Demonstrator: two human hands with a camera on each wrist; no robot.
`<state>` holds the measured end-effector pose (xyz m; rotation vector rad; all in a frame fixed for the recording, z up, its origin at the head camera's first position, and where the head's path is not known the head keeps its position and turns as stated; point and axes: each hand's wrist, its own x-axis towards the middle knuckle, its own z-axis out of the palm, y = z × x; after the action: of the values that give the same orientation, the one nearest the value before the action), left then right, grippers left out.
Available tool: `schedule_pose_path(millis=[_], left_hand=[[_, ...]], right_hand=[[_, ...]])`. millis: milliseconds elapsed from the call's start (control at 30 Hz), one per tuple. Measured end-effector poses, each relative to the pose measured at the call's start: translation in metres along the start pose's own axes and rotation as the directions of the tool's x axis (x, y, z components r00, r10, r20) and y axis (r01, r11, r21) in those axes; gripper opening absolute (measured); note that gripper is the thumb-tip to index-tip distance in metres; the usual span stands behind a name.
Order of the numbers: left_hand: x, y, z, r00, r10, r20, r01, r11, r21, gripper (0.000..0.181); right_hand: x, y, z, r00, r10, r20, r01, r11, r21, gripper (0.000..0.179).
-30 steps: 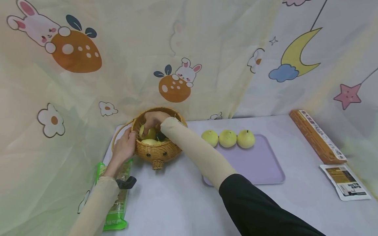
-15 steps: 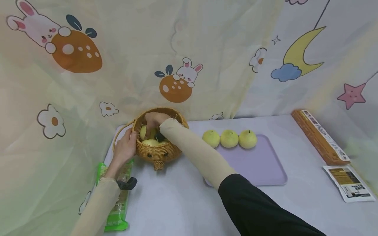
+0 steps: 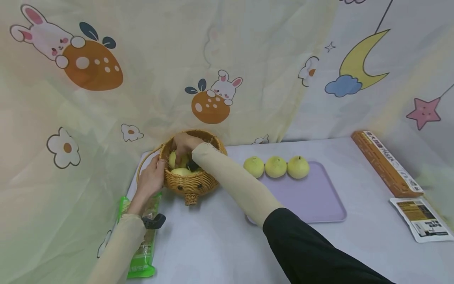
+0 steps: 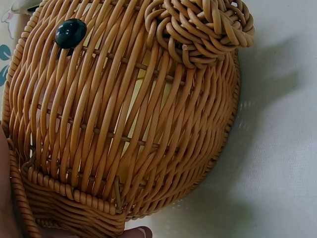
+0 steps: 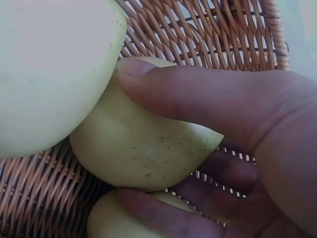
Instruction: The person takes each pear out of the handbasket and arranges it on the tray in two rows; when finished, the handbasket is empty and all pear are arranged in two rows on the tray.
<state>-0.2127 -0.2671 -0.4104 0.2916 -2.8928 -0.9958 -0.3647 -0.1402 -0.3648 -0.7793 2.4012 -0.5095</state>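
Observation:
A wicker basket with dark button eyes and a woven snout stands at the back left of the table, with several yellow-green pears inside. My left hand grips its left side by the handle; in the left wrist view, the wickerwork hides most of that hand. My right hand reaches down into the basket. Seen from the right wrist, its thumb lies over a speckled pear and the fingers curl round beneath it. A larger-looking pear is close beside it, and another pear lies below, near a fingertip.
Three pears sit in a row along the back of a purple tray, right of the basket. A green packet lies under the left forearm. At the right edge are a long brown box and a white-and-gold pouch.

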Motion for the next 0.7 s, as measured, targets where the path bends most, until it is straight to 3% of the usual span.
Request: schedule_pose_path(millis=[233,467,700], left_hand=[[-0.001,-0.002,0.002,1.0,-0.003,-0.004,0.003,1.0,0.007,0.072],[-0.002,-0.001,-0.002,1.0,-0.008,0.012,0.008,1.0,-0.001,0.073],[-0.002,0.0,-0.003,0.999,-0.016,0.039,0.017,1.0,-0.022,0.074]], right_hand=[[-0.004,0.003,-0.002,0.996,-0.08,-0.026,0.08,0.997,0.017,0.078],[-0.012,0.011,-0.014,0.967,-0.243,-0.069,0.241,0.97,-0.041,0.063],[-0.021,0.021,-0.022,0.952,-0.279,-0.127,0.284,0.959,0.022,0.063]])
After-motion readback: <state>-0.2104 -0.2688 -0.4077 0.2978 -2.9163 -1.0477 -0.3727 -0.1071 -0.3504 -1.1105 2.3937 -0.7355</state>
